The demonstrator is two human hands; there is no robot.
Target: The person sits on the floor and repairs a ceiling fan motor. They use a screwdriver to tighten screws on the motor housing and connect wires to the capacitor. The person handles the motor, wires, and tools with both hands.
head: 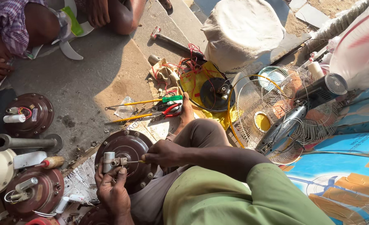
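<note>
Brown motor housing (128, 156): left hand (111, 189) pinches its near-left shaft; right hand (163, 153) grips a screwdriver (135, 161); tools crowd far edge.

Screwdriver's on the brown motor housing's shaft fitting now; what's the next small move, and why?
Probably keep the left hand gripping the shaft fitting and turn the screwdriver in the right hand: its tip meets the fitting, and the motor housing rests propped on the lap.

Four brown fan motors (126, 160), two yellow-shafted screwdrivers (145, 101), one hammer (174, 42).
</note>
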